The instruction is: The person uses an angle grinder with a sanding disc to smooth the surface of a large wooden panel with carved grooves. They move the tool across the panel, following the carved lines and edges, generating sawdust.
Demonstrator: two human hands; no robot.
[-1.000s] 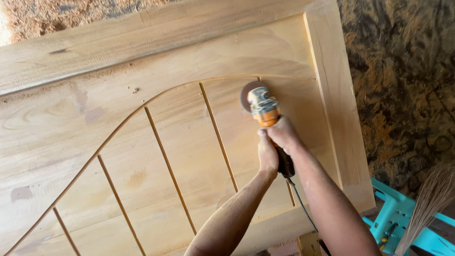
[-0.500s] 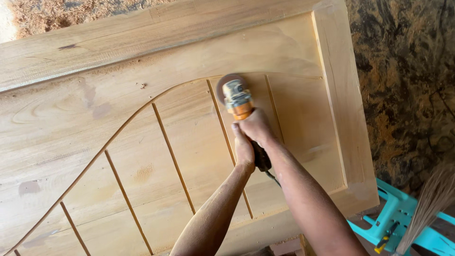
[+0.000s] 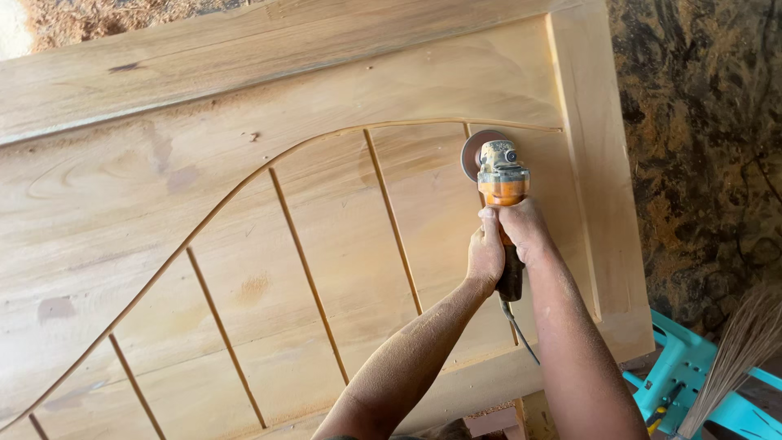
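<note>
Both hands, left hand (image 3: pixel 486 254) and right hand (image 3: pixel 521 230), clamped tight around the orange angle grinder (image 3: pixel 503 183), disc on the wooden door panel (image 3: pixel 244 212) near its right edge

A large pale wooden door panel (image 3: pixel 244 212) lies flat and fills most of the view, carrying the work. Its surface has a raised frame along the top and right edges, a long curved groove, and several straight grooves running below that curve. An angle grinder (image 3: pixel 498 183) rests its disc on the panel near the curve's right end.
</note>
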